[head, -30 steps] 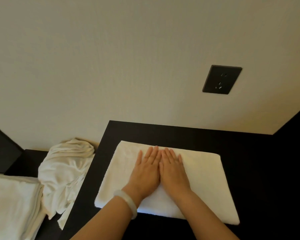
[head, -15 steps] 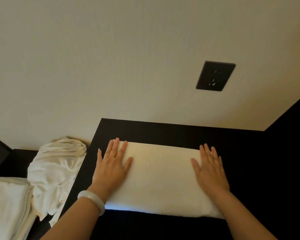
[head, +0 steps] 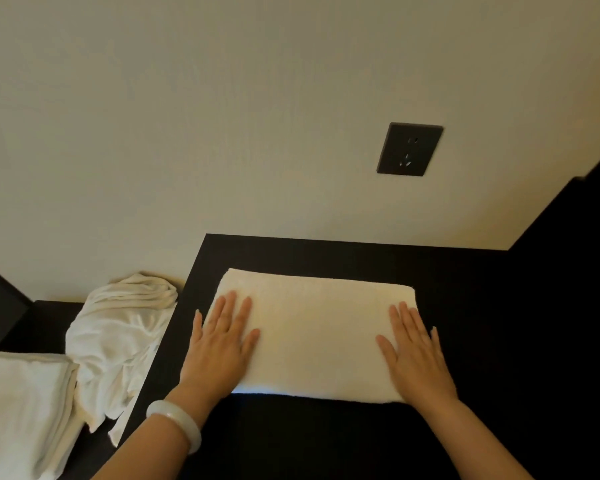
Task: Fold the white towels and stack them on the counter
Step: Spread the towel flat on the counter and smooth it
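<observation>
Your left hand (head: 222, 344) and right hand (head: 417, 355) lie flat, fingers straight, pressing opposite ends of the folded white towel (head: 314, 332), which rests between them on the black desk (head: 326, 252).

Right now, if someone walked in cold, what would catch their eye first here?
A folded white towel lies on the dark counter, the left hand and right hand flat on its ends. Left of it sits a crumpled white pile; a dark wall socket is above.
</observation>
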The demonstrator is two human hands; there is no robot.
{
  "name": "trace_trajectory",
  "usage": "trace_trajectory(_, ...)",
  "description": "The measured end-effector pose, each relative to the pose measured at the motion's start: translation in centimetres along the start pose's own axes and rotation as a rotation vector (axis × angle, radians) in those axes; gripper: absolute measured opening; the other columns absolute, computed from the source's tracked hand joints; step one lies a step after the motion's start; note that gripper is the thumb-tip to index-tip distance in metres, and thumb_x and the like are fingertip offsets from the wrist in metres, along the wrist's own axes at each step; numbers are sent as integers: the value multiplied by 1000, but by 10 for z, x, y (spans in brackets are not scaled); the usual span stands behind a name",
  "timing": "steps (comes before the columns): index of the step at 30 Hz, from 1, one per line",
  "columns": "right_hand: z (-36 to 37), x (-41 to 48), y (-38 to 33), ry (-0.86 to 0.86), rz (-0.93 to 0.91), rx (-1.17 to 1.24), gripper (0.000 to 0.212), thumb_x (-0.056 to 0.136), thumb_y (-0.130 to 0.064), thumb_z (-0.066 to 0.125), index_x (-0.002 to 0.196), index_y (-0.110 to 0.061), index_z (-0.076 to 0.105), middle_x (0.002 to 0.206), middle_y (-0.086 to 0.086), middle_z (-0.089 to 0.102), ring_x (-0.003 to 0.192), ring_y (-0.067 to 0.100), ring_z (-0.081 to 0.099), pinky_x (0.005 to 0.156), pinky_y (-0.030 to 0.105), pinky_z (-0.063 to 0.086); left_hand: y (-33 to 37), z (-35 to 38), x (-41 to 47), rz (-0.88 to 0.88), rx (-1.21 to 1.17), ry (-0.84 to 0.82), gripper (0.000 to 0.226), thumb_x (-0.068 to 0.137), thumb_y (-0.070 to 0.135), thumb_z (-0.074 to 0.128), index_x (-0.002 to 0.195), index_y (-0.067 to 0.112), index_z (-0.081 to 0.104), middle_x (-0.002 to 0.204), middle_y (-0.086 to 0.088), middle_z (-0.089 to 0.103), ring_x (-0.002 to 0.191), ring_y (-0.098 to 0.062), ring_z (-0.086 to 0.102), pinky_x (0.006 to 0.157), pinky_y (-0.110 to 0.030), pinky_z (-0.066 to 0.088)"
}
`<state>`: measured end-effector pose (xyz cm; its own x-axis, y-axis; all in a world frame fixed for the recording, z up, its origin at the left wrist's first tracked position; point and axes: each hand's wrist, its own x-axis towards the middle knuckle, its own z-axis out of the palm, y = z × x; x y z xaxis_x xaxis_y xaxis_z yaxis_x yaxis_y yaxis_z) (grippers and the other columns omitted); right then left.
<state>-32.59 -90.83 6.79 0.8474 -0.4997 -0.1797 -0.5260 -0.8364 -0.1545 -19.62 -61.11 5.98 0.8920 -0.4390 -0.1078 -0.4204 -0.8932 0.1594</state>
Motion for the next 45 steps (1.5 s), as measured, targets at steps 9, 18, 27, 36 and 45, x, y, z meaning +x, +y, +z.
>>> trace_trajectory(9, -1, -9, 6, 61, 206, 302, 69, 104, -42, 36, 158, -19, 0, 166, 1, 5, 152, 18, 2, 122, 35, -3, 30, -51, -70, -547, -875, -49, 47, 91, 28, 67, 131, 16, 45, 125, -6, 49, 115, -23, 52, 99, -42, 46)
trace_trajectory(18, -30, 10, -9, 56, 402, 445, 81, 88, -24, 71, 153, -13, 24, 150, 13, 36, 136, 34, 36, 107, 47, 37, 12, -65, -90, -1029, -1961, -59, 58, 91, -3, 57, 144, -2, 35, 131, -32, 48, 121, -44, 53, 107, -51, 43)
trace_trajectory(27, -62, 20, 2, -151, 703, 1250, 48, 82, -7, 74, 126, -8, 55, 105, 16, 64, 90, 31, 62, 80, 51, 51, 26, -66, -56, -915, -2000, -227, 61, 80, 35, 73, 133, 14, 51, 120, -15, 67, 109, -32, 63, 74, -37, 47)
trace_trajectory(36, -49, 12, -12, -179, 387, 1043, 37, 98, -18, 57, 133, -23, 49, 114, 3, 59, 105, 23, 59, 91, 46, 50, 10, -59, -45, -1027, -2060, 148, 56, 95, 14, 60, 144, 23, 35, 124, -14, 57, 107, -37, 59, 83, -59, 51)
trace_trajectory(45, -42, -6, -73, -177, 180, 1015, 40, 97, -20, 56, 136, -27, 51, 121, 0, 59, 105, 20, 59, 92, 48, 50, -51, -55, -121, -930, -1965, 243, 42, 85, 0, 62, 118, 26, 56, 125, -9, 59, 114, -35, 58, 82, -52, 53)
